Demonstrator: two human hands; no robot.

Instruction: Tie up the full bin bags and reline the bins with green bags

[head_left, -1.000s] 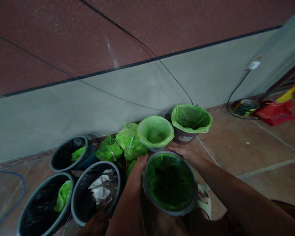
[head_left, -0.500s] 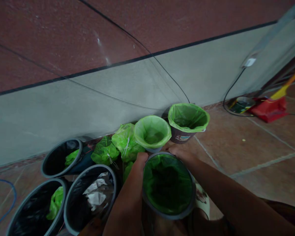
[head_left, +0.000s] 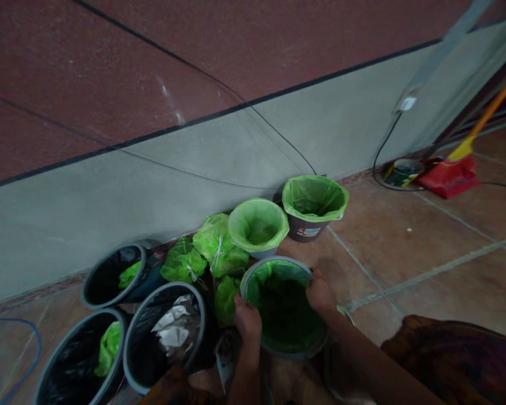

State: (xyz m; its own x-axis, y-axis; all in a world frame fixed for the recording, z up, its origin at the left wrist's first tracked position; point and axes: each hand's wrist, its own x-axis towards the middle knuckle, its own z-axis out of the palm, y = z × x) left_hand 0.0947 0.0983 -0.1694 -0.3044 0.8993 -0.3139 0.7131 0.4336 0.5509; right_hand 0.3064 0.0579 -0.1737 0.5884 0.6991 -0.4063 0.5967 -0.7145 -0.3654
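Note:
Between my two hands is a round trash bin (head_left: 297, 355) with a grey rim and a green plastic bag lining it. My left hand (head_left: 248, 323) grips the rim on its left side, fingers closed. Its right rim is in the grasp of my right hand (head_left: 321, 291). The inside of the bin is dark. Just behind it stands a smaller bin (head_left: 259, 226) lined with a light green bag. A brown bucket (head_left: 307, 229), also green-lined, is beside that one against the wall.
Tied green bags (head_left: 219, 247) lie left of the lined bins. Three black-lined bins lie further left; one bin (head_left: 129, 343) holds crumpled white paper. A red dustpan (head_left: 451, 175) and a can (head_left: 402, 171) are at right by the wall. Cables hang along the wall.
The bin between my hands has shifted slightly away from me. Both hands have moved down along its rim, towards its sides. My view has turned a little to the right.

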